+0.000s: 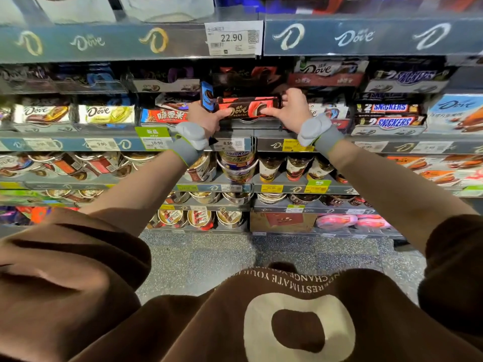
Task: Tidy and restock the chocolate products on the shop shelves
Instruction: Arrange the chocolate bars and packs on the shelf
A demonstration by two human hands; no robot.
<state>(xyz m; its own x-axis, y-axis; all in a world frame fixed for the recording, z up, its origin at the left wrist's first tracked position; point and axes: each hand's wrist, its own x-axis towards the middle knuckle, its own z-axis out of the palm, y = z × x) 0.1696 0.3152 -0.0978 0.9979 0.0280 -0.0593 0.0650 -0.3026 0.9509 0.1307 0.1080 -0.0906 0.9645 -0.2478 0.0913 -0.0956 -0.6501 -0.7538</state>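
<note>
A red and brown Dove chocolate bar (pixel 245 107) lies lengthwise at the front of a shelf tray (pixel 251 124) in the middle of the shelving. My left hand (pixel 206 118) grips its left end, thumb across the front of the wrapper. My right hand (pixel 290 108) holds its right end, thumb on the front and fingers curled over the top. A blue packet (pixel 207 96) stands upright just behind the bar's left end, by my left hand. Both wrists wear grey bands.
Yellow Dove bars (pixel 109 113) and a red rice-crisp bar (pixel 167 116) lie to the left, Snickers packs (pixel 389 118) to the right. Chocolate tubs (pixel 235 165) fill the shelves below. A price tag 22.90 (pixel 232 37) hangs on the upper shelf edge.
</note>
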